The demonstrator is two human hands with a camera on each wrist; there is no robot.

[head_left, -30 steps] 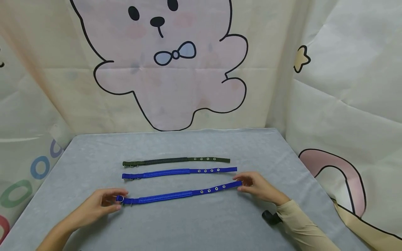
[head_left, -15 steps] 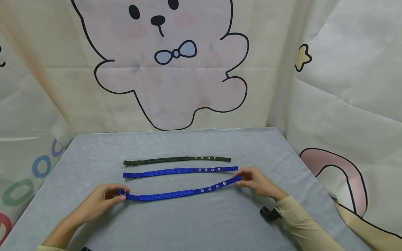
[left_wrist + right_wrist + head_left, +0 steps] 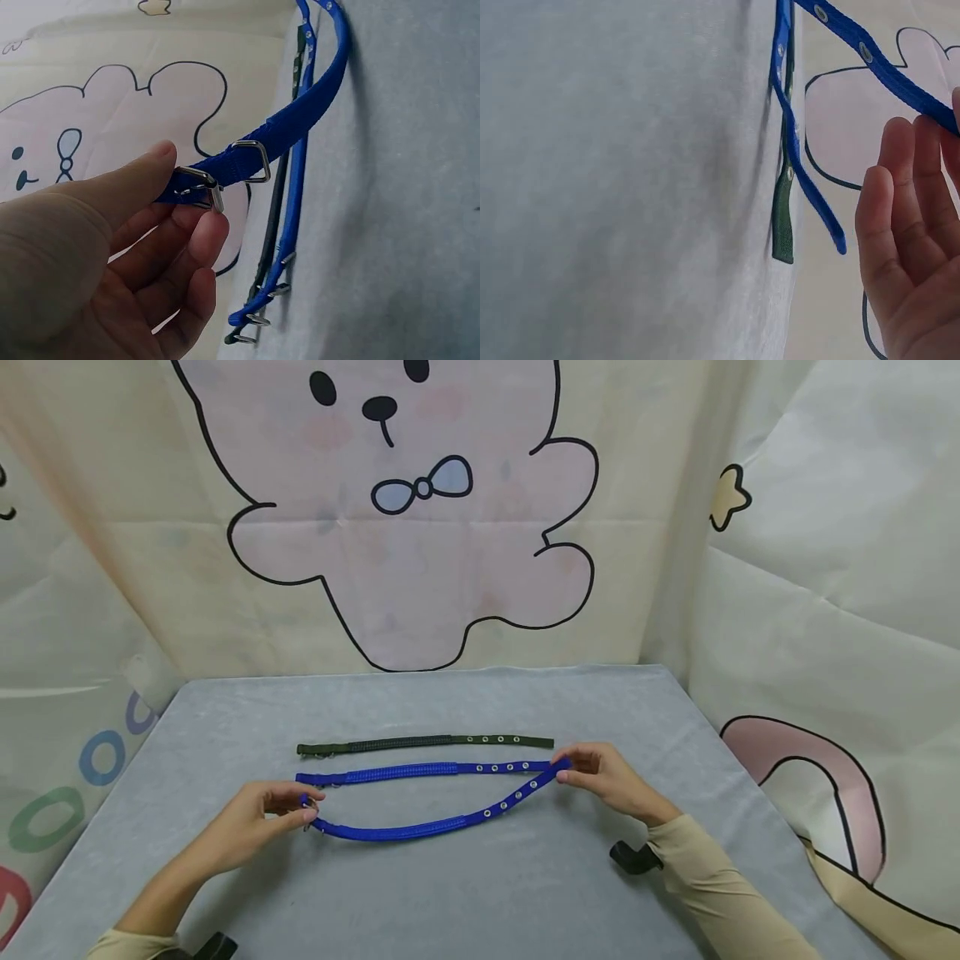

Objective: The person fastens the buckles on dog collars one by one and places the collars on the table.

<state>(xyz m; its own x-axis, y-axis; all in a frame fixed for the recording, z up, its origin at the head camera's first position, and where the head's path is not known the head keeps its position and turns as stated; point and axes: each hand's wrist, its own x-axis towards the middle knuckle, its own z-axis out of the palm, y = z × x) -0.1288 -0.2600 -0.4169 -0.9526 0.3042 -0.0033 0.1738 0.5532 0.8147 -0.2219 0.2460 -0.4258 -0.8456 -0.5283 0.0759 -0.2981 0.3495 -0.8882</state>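
A blue buckle collar (image 3: 405, 832) hangs in a shallow sag between both hands. My left hand (image 3: 258, 818) pinches its buckle end; in the left wrist view the metal buckle (image 3: 199, 184) is at the thumb and fingertips, with a metal loop (image 3: 255, 161) farther along the strap. My right hand (image 3: 603, 775) pinches the tail end, past the row of metal eyelets (image 3: 865, 52). Just behind, a second blue collar (image 3: 405, 772) lies straight on the table. Beyond that lies a dark green collar (image 3: 401, 742), roughly parallel to it.
A grey cloth covers the table (image 3: 465, 902). Behind it hangs a pale curtain (image 3: 495, 568) printed with a cartoon bear, and more printed cloth (image 3: 825, 593) closes off the right side. Dark wrist camera mounts (image 3: 636, 857) sit at both sleeves.
Both hands have moved away from me and a little closer together, raising the held blue collar. Its middle now sags more, and its tail end has come over the end of the second blue collar.
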